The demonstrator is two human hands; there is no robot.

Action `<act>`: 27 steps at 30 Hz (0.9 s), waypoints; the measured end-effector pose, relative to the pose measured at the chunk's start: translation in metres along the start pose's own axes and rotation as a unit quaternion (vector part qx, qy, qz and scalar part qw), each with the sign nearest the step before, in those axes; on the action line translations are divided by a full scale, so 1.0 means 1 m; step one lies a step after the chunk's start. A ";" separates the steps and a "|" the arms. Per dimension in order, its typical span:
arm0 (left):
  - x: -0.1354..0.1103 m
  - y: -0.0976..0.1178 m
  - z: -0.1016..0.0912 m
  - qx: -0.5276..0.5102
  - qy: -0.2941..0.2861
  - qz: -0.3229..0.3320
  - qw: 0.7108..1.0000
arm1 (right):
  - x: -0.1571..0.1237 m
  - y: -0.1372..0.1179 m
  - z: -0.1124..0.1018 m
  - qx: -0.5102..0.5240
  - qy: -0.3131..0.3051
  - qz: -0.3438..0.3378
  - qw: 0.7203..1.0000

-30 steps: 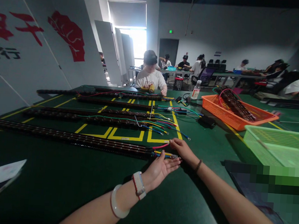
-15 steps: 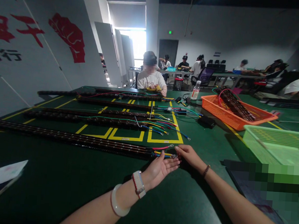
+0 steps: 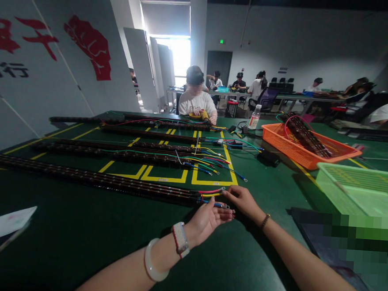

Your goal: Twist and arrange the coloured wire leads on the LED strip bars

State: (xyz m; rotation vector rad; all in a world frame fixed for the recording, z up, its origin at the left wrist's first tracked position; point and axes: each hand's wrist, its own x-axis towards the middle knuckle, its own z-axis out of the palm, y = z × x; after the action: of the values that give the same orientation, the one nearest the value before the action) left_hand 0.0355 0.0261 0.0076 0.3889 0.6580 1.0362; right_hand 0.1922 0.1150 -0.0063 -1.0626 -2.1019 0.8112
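A long dark strip [image 3: 88,179] lies across the green table [image 3: 124,238] in front of me, with red, yellow and blue wires [image 3: 214,195] fanning from its right end. My left hand [image 3: 209,217] rests palm up just below those wire ends, fingers slightly curled, the blue wire lying across its fingertips. My right hand [image 3: 243,201] sits to the right of the wire tips, its fingers bent and pinching at the end of the yellow wire.
Several more dark strips [image 3: 120,151] with coloured wires lie further back over yellow floor-style markings. An orange basket [image 3: 308,159] with strips and a green basket [image 3: 360,192] stand at the right. A seated person [image 3: 197,100] works at the far edge; a bottle [image 3: 255,117] stands nearby.
My right hand drew back from the red wire toward me and then settled at the yellow wire's tip. The left hand's fingers curled a little; the wires spread apart.
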 end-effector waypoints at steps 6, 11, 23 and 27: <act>-0.003 -0.001 0.001 -0.002 0.022 0.006 1.000 | 0.004 -0.002 0.003 -0.023 0.027 0.029 0.999; -0.004 0.001 0.001 -0.006 0.018 0.003 1.000 | -0.003 0.002 -0.003 0.005 -0.016 0.054 0.998; -0.001 -0.002 -0.003 -0.003 0.048 0.023 0.999 | -0.020 -0.018 -0.005 -0.218 -0.002 -0.246 0.944; 0.000 -0.003 -0.004 0.041 0.020 0.023 0.999 | -0.016 -0.016 -0.005 -0.231 0.016 -0.232 0.945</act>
State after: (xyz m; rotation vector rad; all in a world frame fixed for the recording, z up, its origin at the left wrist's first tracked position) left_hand 0.0343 0.0246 0.0029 0.4567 0.7323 1.0645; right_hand 0.1966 0.0948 0.0047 -0.7337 -2.4379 0.0699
